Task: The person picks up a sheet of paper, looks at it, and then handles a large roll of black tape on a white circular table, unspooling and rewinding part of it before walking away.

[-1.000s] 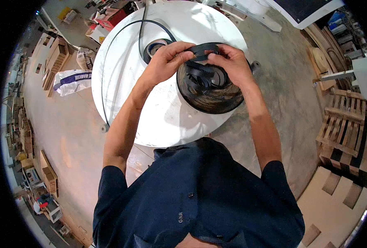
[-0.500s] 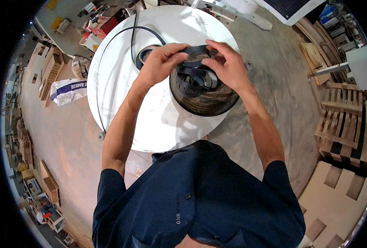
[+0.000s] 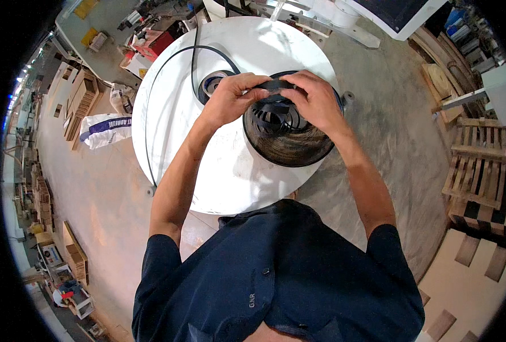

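Strip [image 3: 274,85], black, sits pinched in the grip of both left hand [image 3: 234,100] and right hand [image 3: 317,102], above the dark reel [image 3: 287,147] on the white worktop [image 3: 219,179]; handling it seems the step, next calling for steady control.

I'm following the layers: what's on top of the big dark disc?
Loose black loops lie on the dark disc. Much of its far part is hidden behind the left hand, right hand and black strip they hold.
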Tool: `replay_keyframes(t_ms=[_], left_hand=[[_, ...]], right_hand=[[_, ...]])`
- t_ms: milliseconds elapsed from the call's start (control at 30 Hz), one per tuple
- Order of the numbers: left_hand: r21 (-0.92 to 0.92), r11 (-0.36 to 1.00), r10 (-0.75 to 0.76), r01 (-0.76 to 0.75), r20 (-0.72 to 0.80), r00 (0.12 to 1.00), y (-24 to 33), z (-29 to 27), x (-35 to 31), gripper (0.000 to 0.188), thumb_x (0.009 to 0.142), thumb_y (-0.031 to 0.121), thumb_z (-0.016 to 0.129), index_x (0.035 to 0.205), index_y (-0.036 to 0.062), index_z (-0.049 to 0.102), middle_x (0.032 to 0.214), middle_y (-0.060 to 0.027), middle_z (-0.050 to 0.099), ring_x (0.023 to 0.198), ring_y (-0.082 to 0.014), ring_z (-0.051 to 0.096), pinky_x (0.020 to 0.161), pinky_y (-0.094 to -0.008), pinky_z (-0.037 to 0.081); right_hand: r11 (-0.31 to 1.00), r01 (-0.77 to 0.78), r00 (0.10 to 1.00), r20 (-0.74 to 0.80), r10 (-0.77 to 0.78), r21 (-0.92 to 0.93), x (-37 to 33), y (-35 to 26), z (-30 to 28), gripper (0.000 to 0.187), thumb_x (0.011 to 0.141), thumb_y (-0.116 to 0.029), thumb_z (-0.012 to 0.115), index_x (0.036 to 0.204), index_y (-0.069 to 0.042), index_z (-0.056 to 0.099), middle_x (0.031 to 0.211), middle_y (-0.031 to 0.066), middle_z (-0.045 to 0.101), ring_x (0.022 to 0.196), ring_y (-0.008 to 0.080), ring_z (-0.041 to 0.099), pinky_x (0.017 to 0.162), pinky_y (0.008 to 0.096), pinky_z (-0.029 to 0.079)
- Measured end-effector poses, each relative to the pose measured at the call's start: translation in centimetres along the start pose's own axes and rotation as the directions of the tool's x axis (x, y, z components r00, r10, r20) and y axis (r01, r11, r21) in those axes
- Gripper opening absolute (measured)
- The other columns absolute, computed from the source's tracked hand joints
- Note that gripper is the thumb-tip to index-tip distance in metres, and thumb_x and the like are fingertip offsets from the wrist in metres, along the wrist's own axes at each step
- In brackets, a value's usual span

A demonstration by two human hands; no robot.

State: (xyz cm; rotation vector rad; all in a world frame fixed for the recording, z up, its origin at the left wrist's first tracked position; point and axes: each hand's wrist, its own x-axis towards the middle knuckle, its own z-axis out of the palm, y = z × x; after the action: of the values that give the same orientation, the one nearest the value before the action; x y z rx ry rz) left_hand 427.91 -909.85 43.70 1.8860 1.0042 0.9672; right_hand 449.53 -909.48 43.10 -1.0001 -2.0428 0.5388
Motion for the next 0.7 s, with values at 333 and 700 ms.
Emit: replay_keyframes(t_ms=[333,700], left_hand=[[-0.360,0.918,-0.170,0.166,0.020,0.985,-2.8,0.4,-0.2,0.031,0.088,0.013,0.062,0.114,-0.0031,0.063,0.085,-0.0036,0.066,0.078,-0.0100,0.059,0.074,-0.0255,0.048],[-0.420,0.887,-0.188,0.191,0.051,0.981,-3.0,0.7,-3.5,0.024,0.084,0.009,0.067,0.107,0.0025,0.068,0.092,-0.0031,0.067,0.085,-0.0100,0.060,0.078,-0.0249,0.048]], right_hand=[[0.717,-0.464,0.857,0.060,0.511,0.520,-3.2,2.5,4.2,0.046,0.084,-0.035,0.069,0.109,0.003,0.060,0.093,0.0079,0.063,0.078,0.0122,0.059,0.067,0.0250,0.047],[0.146,-0.825,0.512,0.614,0.601,0.545,-5.7,2.4,4.6,0.037,0.088,-0.043,0.062,0.097,-0.008,0.064,0.080,0.0038,0.065,0.063,0.0085,0.058,0.057,0.0231,0.045]])
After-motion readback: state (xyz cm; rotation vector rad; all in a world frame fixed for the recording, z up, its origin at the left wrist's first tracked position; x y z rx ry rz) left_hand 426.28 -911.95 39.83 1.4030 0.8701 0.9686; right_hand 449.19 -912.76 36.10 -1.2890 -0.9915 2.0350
